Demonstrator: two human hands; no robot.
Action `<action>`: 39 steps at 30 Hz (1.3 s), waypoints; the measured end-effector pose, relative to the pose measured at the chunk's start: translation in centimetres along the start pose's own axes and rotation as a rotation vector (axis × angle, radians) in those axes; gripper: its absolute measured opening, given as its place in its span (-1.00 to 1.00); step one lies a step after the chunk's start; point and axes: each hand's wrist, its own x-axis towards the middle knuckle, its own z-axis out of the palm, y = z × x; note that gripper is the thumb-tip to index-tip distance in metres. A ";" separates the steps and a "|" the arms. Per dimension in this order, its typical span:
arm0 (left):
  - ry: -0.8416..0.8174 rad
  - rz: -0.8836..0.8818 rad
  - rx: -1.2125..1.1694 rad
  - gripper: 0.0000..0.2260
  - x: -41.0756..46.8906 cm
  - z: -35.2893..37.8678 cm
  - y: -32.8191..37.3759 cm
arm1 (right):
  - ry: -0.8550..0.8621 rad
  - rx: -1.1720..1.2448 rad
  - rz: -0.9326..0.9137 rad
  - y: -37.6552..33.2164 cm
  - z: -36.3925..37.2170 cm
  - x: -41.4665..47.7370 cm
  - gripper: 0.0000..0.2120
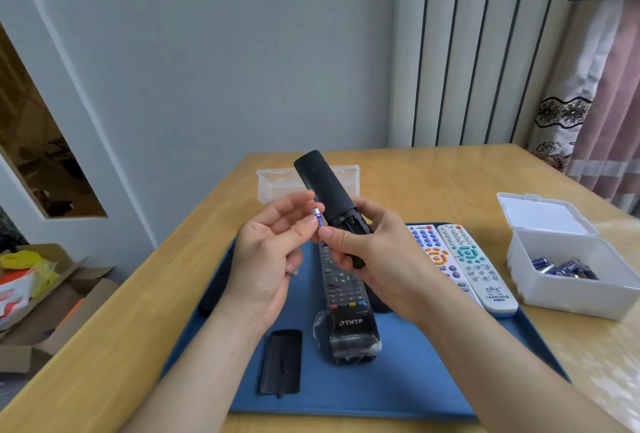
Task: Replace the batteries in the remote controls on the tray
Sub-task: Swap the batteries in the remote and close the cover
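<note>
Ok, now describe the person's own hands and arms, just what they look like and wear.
The left hand and right hand are bare, no gloves. Both forearms are bare to the frame's edge, no sleeves in view. No watch or bracelet at either wrist. A small shiny bit on a curled left finger may be a ring; too blurred to tell.

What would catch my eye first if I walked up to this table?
Most striking are the hands above the blue tray: the right hand grips a black remote with its battery bay open, while the left hand pinches a small blue battery beside it. Then the clear box of batteries on the table at right.
</note>
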 end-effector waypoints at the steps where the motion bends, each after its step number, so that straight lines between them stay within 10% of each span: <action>1: -0.008 0.014 0.064 -0.77 0.0 0.0 0.0 | -0.001 0.012 0.019 0.1 -0.2 -0.3 -0.68; 7: -0.100 0.115 0.433 -0.80 0.2 0.1 -0.7 | 0.057 0.111 0.104 0.4 -1.5 -0.7 -0.75; 19: -0.059 0.020 0.145 -0.86 -1.2 1.8 0.7 | 0.149 0.402 0.246 -0.6 -1.1 -1.4 -0.60; 25: -0.039 0.001 0.124 -0.87 -1.7 2.4 0.0 | 0.109 0.391 0.177 0.0 -0.9 -2.2 -0.86; 39: -0.192 0.456 0.912 -0.54 -1.3 1.4 -1.6 | 0.103 0.215 0.130 1.0 -1.9 -2.3 -0.80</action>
